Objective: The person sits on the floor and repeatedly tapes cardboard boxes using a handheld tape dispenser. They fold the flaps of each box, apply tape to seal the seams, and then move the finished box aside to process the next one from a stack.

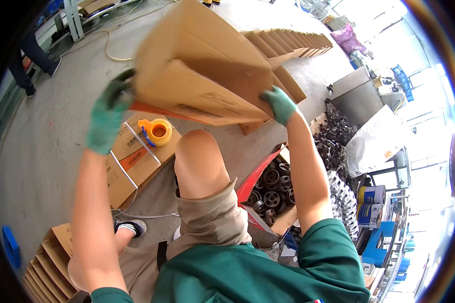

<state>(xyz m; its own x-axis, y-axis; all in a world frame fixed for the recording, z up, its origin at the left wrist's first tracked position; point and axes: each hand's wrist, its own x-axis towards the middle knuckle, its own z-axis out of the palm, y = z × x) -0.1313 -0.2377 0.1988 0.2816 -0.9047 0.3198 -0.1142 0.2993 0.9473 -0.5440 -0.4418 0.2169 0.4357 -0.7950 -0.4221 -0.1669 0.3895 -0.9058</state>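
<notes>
Both my hands wear green work gloves and hold up an open cardboard box point(207, 93) in front of my knees. The box is tilted, with its hollow inside showing and one long flap raised. At its left end my left hand point(108, 113) grips the cardboard, smeared by motion. My right hand point(279, 105) is closed on the right edge, the thumb toward the inside. Below the box, an orange tape dispenser point(157, 131) with a roll of tape lies on a strapped stack of flat cartons point(117, 177).
Open cartons point(288, 40) stand in a row ahead, and more point(48, 262) at lower left. By my right knee sits a red-edged box point(253, 182) of dark metal wheels point(271, 198). Dark metal parts point(333, 126) are heaped farther right. Another person's legs point(35, 58) show at upper left.
</notes>
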